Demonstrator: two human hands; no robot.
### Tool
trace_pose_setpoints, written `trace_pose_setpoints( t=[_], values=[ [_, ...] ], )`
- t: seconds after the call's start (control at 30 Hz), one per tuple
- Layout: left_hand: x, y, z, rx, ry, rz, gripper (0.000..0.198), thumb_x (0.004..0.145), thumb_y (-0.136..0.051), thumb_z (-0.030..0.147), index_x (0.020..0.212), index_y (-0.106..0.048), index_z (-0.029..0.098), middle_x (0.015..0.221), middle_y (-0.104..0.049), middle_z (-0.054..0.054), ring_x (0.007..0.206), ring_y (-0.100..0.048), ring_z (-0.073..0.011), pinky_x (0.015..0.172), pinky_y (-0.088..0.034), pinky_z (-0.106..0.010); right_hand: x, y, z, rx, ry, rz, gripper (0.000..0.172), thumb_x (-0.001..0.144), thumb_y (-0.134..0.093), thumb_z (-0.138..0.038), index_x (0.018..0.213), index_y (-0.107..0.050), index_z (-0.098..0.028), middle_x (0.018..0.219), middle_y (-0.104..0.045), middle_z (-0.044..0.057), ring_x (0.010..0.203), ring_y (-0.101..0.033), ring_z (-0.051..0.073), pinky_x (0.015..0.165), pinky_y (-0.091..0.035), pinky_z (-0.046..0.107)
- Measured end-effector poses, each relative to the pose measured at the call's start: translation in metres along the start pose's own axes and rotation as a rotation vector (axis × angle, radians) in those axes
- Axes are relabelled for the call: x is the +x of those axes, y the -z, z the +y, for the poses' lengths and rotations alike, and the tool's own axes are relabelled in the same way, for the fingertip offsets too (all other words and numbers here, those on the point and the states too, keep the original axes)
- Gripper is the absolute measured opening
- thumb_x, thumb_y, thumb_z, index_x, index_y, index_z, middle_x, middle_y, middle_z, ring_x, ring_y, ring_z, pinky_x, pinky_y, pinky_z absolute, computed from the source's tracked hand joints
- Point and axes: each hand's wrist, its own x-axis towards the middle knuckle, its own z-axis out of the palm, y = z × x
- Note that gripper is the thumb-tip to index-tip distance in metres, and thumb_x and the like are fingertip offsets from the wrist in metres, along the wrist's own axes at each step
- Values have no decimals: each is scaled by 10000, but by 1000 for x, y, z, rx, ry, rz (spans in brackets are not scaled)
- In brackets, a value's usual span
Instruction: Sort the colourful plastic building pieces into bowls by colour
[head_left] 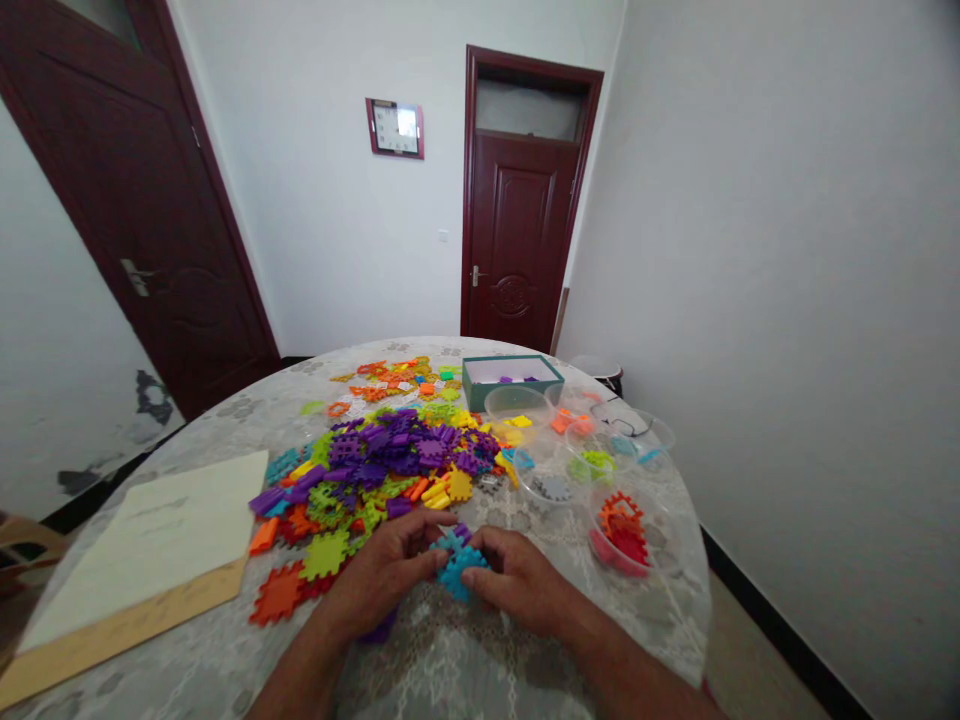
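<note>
Between my two hands, above the near part of the table, are blue toothed plastic building pieces. My left hand pinches their left side, and my right hand grips the right side with the thumb on top. A bit of purple shows just behind the blue, at the fingertips; whether it joins the blue cannot be made out. Beyond my left hand spreads a heap of purple, green, yellow and orange pieces. An orange-red square piece and a lime green one lie left of my left wrist.
Clear plastic bowls stand at the right, one with red pieces, another with a grey piece. Behind them is a green box. A pale board lies at the left on the round table's patterned cloth.
</note>
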Motion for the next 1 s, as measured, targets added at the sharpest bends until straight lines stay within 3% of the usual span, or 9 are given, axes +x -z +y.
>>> trace_pose_setpoints(
  t=[0.23, 0.33, 0.57, 0.77, 1.0],
  values=[
    [1, -3, 2, 36, 9, 32, 448, 877, -722, 412, 1272, -702, 201, 1012, -743, -54, 864, -662, -197, 761, -516, -298, -1, 0, 0, 100, -83, 4, 191, 861, -666, -332, 974, -630, -181, 685, -595, -40, 545, -522, 104, 515, -417, 216],
    [1, -6, 4, 14, 27, 44, 455, 894, -709, 404, 1286, -689, 174, 929, -731, -49, 813, -659, -182, 739, -525, -291, -2, 3, 2, 88, -117, 26, 212, 887, -651, -380, 958, -616, -183, 641, -596, -40, 537, -538, 113, 517, -430, 225],
    [3, -8, -1, -137, 57, -11, 507, 899, -721, 412, 1346, -645, 184, 1103, -757, -97, 931, -710, -216, 785, -581, -325, 1, 7, 6, 64, -186, 63, 238, 891, -642, -418, 966, -596, -197, 627, -606, -40, 524, -546, 115, 511, -437, 223],
    [4, -8, 5, -164, 89, -52, 502, 861, -766, 418, 1299, -664, 196, 1104, -768, -100, 957, -731, -246, 796, -602, -352, 3, 6, -1, 102, -150, 85, 257, 832, -691, -367, 997, -585, -200, 695, -595, -54, 524, -524, 92, 482, -405, 200],
    [4, -6, 10, -74, 72, -18, 501, 868, -739, 474, 1276, -681, 191, 1005, -777, -85, 839, -732, -233, 774, -599, -370, -2, 10, -8, 110, -119, 133, 225, 835, -671, -336, 998, -596, -201, 737, -595, -47, 549, -516, 88, 498, -399, 198]
  ],
)
